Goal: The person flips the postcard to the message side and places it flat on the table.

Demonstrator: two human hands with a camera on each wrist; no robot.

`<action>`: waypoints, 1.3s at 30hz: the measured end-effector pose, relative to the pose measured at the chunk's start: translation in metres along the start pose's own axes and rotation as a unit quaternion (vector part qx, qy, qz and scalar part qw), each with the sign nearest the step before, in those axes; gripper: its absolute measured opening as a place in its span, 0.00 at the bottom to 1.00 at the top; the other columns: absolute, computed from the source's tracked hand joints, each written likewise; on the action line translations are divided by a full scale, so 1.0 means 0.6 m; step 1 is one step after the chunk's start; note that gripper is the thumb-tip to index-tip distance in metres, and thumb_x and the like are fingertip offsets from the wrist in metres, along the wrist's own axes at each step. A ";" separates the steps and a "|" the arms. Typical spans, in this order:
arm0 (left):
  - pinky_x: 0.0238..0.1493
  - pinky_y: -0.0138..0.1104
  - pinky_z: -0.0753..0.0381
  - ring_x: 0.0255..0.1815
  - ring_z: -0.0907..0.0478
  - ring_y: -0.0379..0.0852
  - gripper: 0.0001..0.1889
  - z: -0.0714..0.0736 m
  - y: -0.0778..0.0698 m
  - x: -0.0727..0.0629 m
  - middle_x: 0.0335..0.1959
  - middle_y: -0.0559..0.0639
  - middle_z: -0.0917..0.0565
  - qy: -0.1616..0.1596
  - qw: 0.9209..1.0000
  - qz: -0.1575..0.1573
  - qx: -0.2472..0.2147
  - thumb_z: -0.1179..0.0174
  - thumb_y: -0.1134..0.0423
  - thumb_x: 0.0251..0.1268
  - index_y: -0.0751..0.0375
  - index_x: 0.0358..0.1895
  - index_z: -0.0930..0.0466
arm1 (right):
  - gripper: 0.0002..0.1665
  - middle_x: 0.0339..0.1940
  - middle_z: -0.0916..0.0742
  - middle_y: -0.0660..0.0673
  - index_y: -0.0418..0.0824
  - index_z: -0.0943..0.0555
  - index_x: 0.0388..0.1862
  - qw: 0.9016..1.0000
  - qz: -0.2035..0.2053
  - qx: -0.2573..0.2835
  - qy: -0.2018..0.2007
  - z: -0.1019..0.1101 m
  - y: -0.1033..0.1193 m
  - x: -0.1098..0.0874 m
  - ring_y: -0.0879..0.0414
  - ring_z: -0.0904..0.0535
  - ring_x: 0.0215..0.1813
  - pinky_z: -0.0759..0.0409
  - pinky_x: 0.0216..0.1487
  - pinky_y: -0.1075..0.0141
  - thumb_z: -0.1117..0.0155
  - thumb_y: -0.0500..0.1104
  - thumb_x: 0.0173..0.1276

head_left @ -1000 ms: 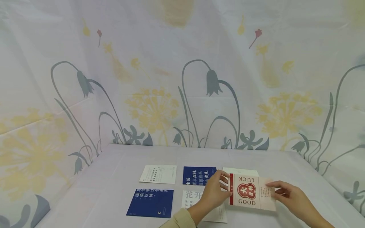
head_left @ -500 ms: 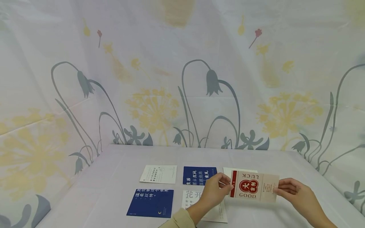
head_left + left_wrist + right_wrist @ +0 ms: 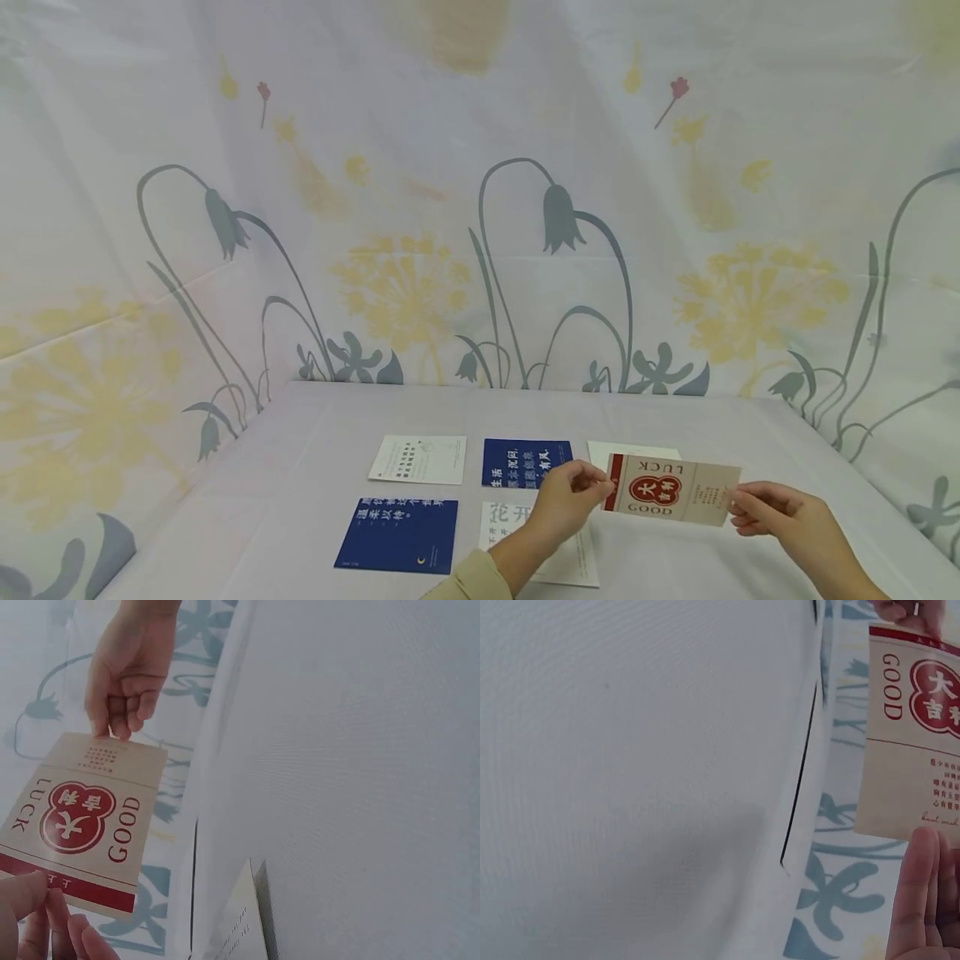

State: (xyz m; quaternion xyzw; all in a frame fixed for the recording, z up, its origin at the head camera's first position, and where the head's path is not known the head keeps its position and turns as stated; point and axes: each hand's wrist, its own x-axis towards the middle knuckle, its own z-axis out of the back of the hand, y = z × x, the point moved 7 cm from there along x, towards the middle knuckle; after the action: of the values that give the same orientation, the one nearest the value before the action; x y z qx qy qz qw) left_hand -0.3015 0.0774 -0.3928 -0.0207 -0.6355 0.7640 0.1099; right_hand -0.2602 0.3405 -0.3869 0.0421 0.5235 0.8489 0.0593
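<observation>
A cream card (image 3: 667,490) with a red emblem, the words GOOD and LUCK and a red band along one end is held above the table. My left hand (image 3: 558,508) pinches its red-banded end between thumb and fingers. At the other end my right hand (image 3: 787,521) pinches the edge by the small printed text. The left wrist view shows the card (image 3: 82,817) whole, with a hand at either end. In the right wrist view part of the card (image 3: 911,735) is cut off by the frame. Below my left hand lies a white card (image 3: 573,554), partly covered.
On the table (image 3: 225,517) lie a blue card with a moon (image 3: 397,537), a blue card with white lettering (image 3: 517,458), a white card (image 3: 420,458) at the back left and another white card (image 3: 626,450) behind the held one. A flowered cloth (image 3: 420,167) hangs behind.
The cream card has been raised slightly off the table and shifted a little right, its face tilting. My right hand has moved right with its end; my left hand keeps its hold.
</observation>
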 end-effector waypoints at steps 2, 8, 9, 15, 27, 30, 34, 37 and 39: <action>0.29 0.26 0.26 0.28 0.29 0.36 0.03 -0.001 0.004 0.000 0.26 0.42 0.25 -0.002 1.000 0.016 -0.014 0.36 0.63 0.57 0.56 0.31 0.21 | 0.27 0.32 0.15 0.43 0.22 0.25 0.47 0.998 0.014 0.052 0.016 -0.001 -0.003 0.003 0.51 0.17 0.34 0.18 0.38 0.64 0.46 0.49 0.71; 0.34 0.29 0.20 0.29 0.23 0.39 0.03 -0.005 0.011 0.000 0.27 0.44 0.19 0.005 0.997 0.037 -0.065 0.38 0.67 0.59 0.62 0.34 0.17 | 0.23 0.34 0.14 0.41 0.22 0.22 0.44 0.990 0.031 0.131 0.038 0.004 -0.011 0.007 0.50 0.16 0.36 0.18 0.38 0.62 0.50 0.44 0.74; 0.34 0.30 0.19 0.30 0.21 0.41 0.03 -0.005 0.012 0.000 0.28 0.45 0.18 0.007 0.996 0.037 -0.075 0.38 0.68 0.59 0.63 0.34 0.17 | 0.22 0.34 0.14 0.42 0.24 0.21 0.44 0.990 0.027 0.134 0.036 0.005 -0.012 0.006 0.51 0.16 0.36 0.18 0.39 0.63 0.49 0.45 0.73; 0.37 0.31 0.19 0.34 0.18 0.47 0.04 -0.007 0.018 -0.001 0.29 0.50 0.16 0.012 0.991 0.055 -0.118 0.39 0.70 0.59 0.66 0.35 0.17 | 0.14 0.34 0.13 0.45 0.34 0.16 0.39 0.977 0.065 0.193 0.066 0.005 -0.005 0.002 0.52 0.16 0.37 0.18 0.39 0.64 0.49 0.38 0.73; 0.37 0.32 0.18 0.31 0.19 0.43 0.04 -0.013 0.039 -0.002 0.31 0.53 0.15 0.006 0.982 0.112 -0.153 0.38 0.73 0.55 0.68 0.35 0.16 | 0.13 0.38 0.14 0.50 0.36 0.15 0.41 0.972 0.054 0.210 0.090 0.004 -0.018 0.002 0.52 0.17 0.38 0.19 0.41 0.66 0.48 0.36 0.71; 0.36 0.32 0.18 0.29 0.19 0.42 0.04 -0.013 0.044 -0.003 0.29 0.53 0.16 0.000 0.982 0.117 -0.151 0.38 0.74 0.55 0.68 0.34 0.16 | 0.12 0.38 0.14 0.53 0.32 0.16 0.42 0.981 0.032 0.176 0.077 0.002 -0.027 0.005 0.55 0.18 0.39 0.19 0.40 0.65 0.46 0.36 0.70; 0.34 0.31 0.18 0.27 0.20 0.40 0.05 -0.014 0.051 -0.005 0.26 0.51 0.17 -0.006 0.982 0.124 -0.146 0.38 0.75 0.55 0.68 0.34 0.16 | 0.14 0.39 0.15 0.56 0.29 0.19 0.46 0.990 0.020 0.118 0.073 0.000 -0.034 0.004 0.60 0.20 0.39 0.20 0.40 0.66 0.44 0.38 0.69; 0.33 0.31 0.18 0.26 0.20 0.39 0.05 -0.014 0.053 -0.007 0.26 0.50 0.18 -0.007 0.983 0.123 -0.136 0.39 0.76 0.54 0.68 0.34 0.16 | 0.12 0.38 0.15 0.57 0.41 0.17 0.46 0.993 -0.001 0.086 0.082 -0.004 -0.039 0.003 0.60 0.20 0.39 0.21 0.41 0.66 0.42 0.42 0.68; 0.32 0.30 0.18 0.24 0.21 0.39 0.06 -0.015 0.053 -0.008 0.25 0.50 0.19 -0.006 0.985 0.118 -0.126 0.39 0.77 0.53 0.67 0.34 0.16 | 0.10 0.37 0.15 0.55 0.50 0.18 0.45 0.993 -0.006 0.080 0.090 -0.006 -0.041 0.002 0.59 0.20 0.38 0.21 0.41 0.66 0.41 0.42 0.68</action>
State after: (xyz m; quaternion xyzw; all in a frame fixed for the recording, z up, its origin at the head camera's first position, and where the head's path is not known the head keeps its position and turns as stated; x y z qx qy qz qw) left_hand -0.2996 0.0797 -0.4260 -0.1050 -0.7202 0.6856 0.0118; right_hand -0.2605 0.3487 -0.4105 -0.0327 0.5933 0.8042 0.0135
